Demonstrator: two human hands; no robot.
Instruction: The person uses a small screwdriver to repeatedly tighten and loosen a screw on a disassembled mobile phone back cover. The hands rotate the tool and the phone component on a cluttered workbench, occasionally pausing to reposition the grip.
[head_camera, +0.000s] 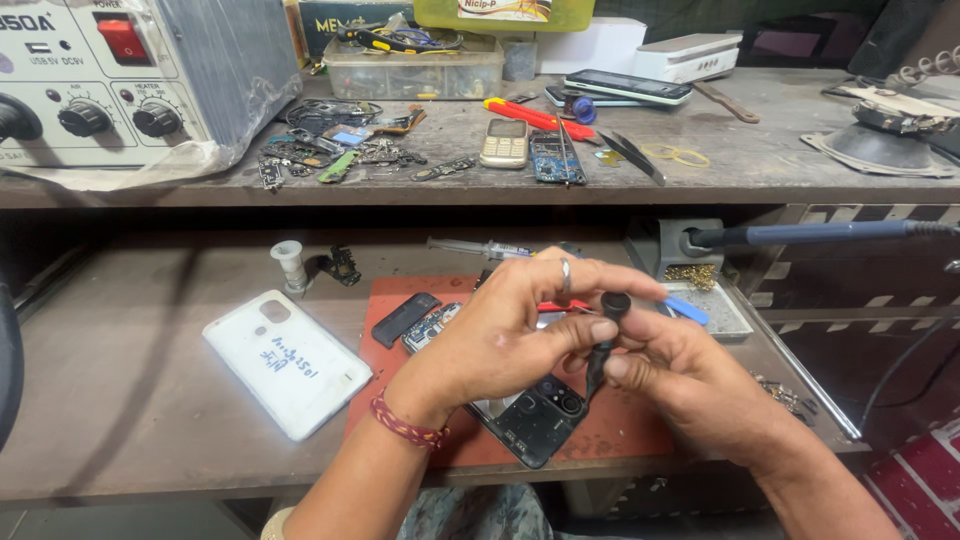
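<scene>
Both hands meet over the red mat (620, 425), and the grip is a shared pinch: the right hand (690, 385) clamps thumb and fingers on the lower shaft of a slim black tool (603, 340), while the left hand (515, 330) presses thumb and forefinger on its rounded top. That tool stands nearly upright, long axis running top to bottom, tip aimed down at the opened phone (535, 420), which lies directly below the grip on the mat. Right hand sits lower, nearer the phone. Count it up: one black tool, one opened phone, one white back cover (285, 360) well apart to the left on the counter (120, 400), one syringe (475, 247) behind.
</scene>
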